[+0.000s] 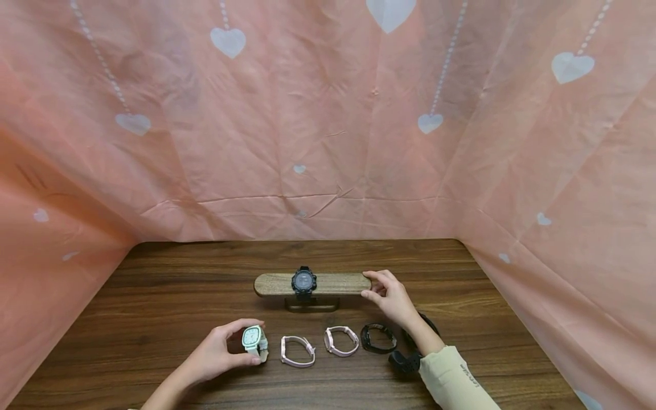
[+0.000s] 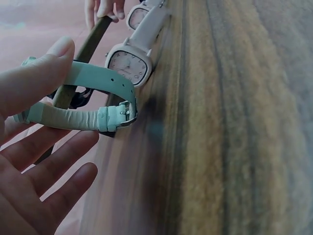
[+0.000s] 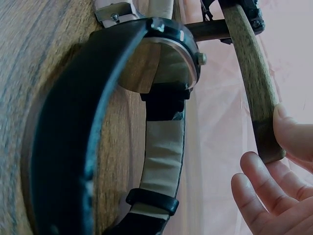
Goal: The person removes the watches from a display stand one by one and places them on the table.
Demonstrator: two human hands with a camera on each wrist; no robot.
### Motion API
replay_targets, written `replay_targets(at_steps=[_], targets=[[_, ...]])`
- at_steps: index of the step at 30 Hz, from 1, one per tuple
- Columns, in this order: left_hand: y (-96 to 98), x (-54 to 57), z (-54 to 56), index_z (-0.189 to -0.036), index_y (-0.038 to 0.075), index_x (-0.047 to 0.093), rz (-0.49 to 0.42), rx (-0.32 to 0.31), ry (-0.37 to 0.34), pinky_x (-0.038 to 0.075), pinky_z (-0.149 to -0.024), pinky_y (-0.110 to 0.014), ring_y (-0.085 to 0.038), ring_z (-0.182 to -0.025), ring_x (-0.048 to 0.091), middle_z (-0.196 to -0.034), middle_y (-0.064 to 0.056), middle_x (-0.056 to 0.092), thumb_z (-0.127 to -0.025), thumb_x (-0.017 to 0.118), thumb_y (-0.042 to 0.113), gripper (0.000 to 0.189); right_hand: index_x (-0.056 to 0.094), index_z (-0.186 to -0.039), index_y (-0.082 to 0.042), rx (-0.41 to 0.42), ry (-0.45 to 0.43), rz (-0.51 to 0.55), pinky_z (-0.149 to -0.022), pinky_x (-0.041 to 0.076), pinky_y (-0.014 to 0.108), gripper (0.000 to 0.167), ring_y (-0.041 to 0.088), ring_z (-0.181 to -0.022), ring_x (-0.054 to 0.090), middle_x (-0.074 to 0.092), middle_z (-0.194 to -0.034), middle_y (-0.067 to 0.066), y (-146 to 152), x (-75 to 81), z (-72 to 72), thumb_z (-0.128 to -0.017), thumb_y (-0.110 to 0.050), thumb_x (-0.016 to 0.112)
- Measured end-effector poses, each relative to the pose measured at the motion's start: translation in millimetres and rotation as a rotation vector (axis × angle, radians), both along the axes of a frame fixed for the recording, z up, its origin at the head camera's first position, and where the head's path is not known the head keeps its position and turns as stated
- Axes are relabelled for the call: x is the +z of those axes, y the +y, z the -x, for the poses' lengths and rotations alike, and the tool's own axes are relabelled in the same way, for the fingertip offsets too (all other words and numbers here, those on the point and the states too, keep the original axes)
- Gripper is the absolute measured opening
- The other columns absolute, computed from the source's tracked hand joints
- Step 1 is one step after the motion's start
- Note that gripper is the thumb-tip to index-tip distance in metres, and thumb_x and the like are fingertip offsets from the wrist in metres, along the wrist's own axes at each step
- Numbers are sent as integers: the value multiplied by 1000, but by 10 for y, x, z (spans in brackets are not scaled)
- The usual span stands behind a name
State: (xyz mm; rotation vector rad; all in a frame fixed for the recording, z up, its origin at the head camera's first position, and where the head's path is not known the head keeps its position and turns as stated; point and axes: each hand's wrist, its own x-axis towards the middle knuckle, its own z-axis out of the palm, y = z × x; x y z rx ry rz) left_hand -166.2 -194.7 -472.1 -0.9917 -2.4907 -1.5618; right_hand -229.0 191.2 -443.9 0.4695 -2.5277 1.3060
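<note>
A mint-green wristwatch [image 1: 251,338] with its strap buckled into a loop is pinched between the thumb and fingers of my left hand [image 1: 221,352], at the left of the table. In the left wrist view its strap [image 2: 100,78] and buckle show close up. My right hand [image 1: 392,299] grips the right end of a wooden watch stand [image 1: 340,283], thumb on one side and fingers on the other. A black wristwatch [image 1: 304,281] is fastened round the stand's bar, left of its middle.
Two pale pink watches [image 1: 298,364] [image 1: 342,355] and a black one [image 1: 379,349] stand in a row before the stand. Another black watch [image 1: 405,362] lies partly under my right forearm. Pink cloth [image 1: 328,142] with hearts surrounds the wooden table [image 1: 195,273].
</note>
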Motion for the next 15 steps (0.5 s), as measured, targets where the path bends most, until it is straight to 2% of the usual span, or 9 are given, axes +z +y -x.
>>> replay_targets(at_steps=[10, 15], targets=[[32, -49, -34, -120, 2, 57, -9, 10, 34, 49, -78, -24, -11, -93, 61, -111, -12, 63, -69, 82, 17, 58, 63, -116, -4, -2, -9, 7, -66, 50, 25, 42, 13, -75, 57, 57, -100, 5, -9, -4, -3, -76, -6, 75], [68, 55, -106, -118, -1, 57, -35, -2, 46, 50, -75, -24, -11, -90, 62, -108, -17, 63, -69, 81, 10, 56, 63, -117, -5, -1, -10, 10, -66, 50, 25, 42, 13, -75, 57, 56, -101, 5, -5, -12, -3, -76, -7, 75]])
